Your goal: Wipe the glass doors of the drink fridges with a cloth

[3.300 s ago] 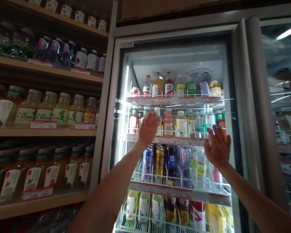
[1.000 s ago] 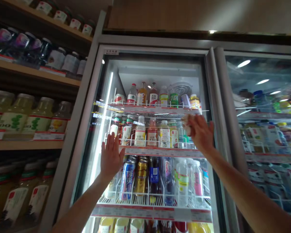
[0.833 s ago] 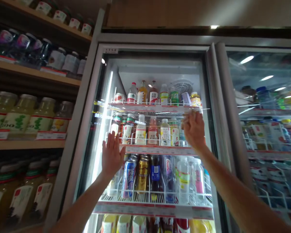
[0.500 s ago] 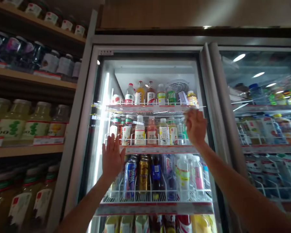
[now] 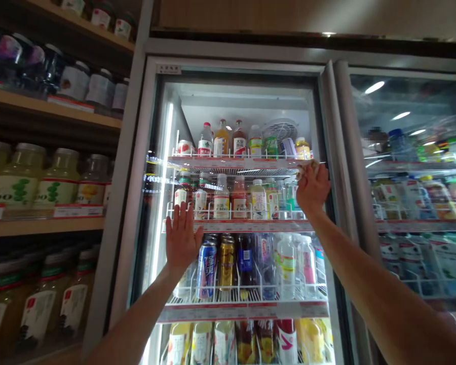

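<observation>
My left hand (image 5: 182,238) lies flat and open on the glass door (image 5: 247,104) of a lit drinks fridge, at the height of the can shelf. My right hand (image 5: 312,188) is raised against the glass near the door's upper right. Its fingers are curled round a small pale crumpled wad (image 5: 307,166) pressed to the pane. Behind the glass are bottles (image 5: 238,139) on the top rack and cans (image 5: 225,263) lower down.
Wooden shelves with rows of jars and bottles (image 5: 41,180) stand to the left of the fridge's grey frame (image 5: 135,177). A second glass-door fridge (image 5: 410,192) full of drinks adjoins on the right. Ceiling lights reflect in both doors.
My right hand slid up and to the right across the glass, its fingers closing on the wad. My left hand dropped from the middle of the door to its lower left and stays flat.
</observation>
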{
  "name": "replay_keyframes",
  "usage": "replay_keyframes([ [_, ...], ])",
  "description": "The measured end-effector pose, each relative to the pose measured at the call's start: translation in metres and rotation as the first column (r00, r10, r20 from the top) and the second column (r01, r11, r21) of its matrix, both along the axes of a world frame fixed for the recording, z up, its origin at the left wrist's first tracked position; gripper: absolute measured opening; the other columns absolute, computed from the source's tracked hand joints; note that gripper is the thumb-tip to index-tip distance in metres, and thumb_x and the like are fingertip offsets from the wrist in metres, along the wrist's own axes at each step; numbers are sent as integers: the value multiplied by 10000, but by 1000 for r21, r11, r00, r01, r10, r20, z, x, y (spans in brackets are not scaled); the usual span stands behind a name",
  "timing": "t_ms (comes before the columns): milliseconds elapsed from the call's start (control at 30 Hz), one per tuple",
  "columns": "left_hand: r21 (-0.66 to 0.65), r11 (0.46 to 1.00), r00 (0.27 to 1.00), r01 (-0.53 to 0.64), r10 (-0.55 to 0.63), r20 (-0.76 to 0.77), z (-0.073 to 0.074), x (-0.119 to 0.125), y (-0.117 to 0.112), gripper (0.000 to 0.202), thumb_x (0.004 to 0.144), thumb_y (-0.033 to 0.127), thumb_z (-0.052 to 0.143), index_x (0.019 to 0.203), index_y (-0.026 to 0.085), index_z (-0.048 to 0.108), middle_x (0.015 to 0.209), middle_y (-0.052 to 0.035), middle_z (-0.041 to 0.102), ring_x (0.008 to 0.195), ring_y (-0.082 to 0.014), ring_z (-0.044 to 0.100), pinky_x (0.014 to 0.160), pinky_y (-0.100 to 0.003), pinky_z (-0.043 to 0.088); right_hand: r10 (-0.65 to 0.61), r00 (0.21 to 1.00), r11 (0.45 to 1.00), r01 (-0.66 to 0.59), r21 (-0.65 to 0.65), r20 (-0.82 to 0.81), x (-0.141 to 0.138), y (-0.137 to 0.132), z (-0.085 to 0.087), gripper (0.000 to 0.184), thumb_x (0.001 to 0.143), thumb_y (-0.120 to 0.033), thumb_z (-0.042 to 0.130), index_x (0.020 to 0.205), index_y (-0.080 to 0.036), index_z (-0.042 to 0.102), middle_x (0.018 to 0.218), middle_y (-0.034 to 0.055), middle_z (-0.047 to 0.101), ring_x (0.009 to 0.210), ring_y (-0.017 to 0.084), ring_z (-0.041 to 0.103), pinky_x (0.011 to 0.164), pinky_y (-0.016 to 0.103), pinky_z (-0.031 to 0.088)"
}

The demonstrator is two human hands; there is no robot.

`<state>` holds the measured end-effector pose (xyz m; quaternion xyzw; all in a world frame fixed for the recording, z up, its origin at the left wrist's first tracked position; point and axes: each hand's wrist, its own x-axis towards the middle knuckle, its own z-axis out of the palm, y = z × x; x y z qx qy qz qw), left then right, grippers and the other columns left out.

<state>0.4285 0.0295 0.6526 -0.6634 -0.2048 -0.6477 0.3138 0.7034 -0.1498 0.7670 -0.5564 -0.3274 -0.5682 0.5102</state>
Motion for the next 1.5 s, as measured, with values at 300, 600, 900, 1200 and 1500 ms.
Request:
replay_keyframes([
  [300, -16, 999, 999, 34, -34, 1, 0, -2, 0, 607, 911, 397, 331, 1439, 125, 201, 1488, -166, 242, 1401, -274, 146, 1117, -505, 147, -34, 942, 960, 124, -251, 335, -18, 10, -85, 407, 905, -257, 356, 1292, -263, 483, 1440, 33, 371, 1358, 199, 264, 1084, 449, 257],
  [600, -42, 998, 999, 53, -53, 1, 2, -1, -2, 588, 913, 393, 333, 1428, 123, 240, 1479, -174, 264, 1399, -275, 152, 1118, -505, 144, -22, 957, 964, 97, -247, 288, -41, 23, -124, 441, 900, -230, 347, 1327, -191, 448, 1465, 100, 314, 1387, 245, 182, 1074, 480, 256],
  [900, -64, 998, 999, 11, -13, -36, -87, 8, -20, 624, 898, 320, 425, 1451, 234, 148, 1513, -107, 187, 1405, -266, 116, 1123, -512, 129, -95, 993, 995, 96, 14, -72, -3, -2, -140, 451, 895, -257, 364, 1323, -147, 455, 1454, 170, 308, 1346, 317, 270, 1002, 573, 304],
  [1200, -74, 997, 1000, 10, -12, -25, -89, 11, -19, 636, 896, 333, 425, 1453, 243, 131, 1520, -96, 160, 1406, -269, 113, 1125, -512, 119, -39, 970, 972, 92, -214, 241, -26, 4, -199, 436, 900, -228, 379, 1332, -233, 441, 1443, 97, 355, 1353, 240, 280, 1061, 500, 260],
  [1500, -113, 993, 999, 20, -25, -43, -91, 10, -20, 609, 894, 360, 423, 1442, 214, 202, 1512, -116, 183, 1406, -274, 109, 1126, -515, 113, 113, 950, 910, 20, -415, 292, -56, 17, -219, 462, 887, -213, 401, 1345, -272, 424, 1467, 51, 326, 1392, 215, 185, 1103, 480, 209],
])
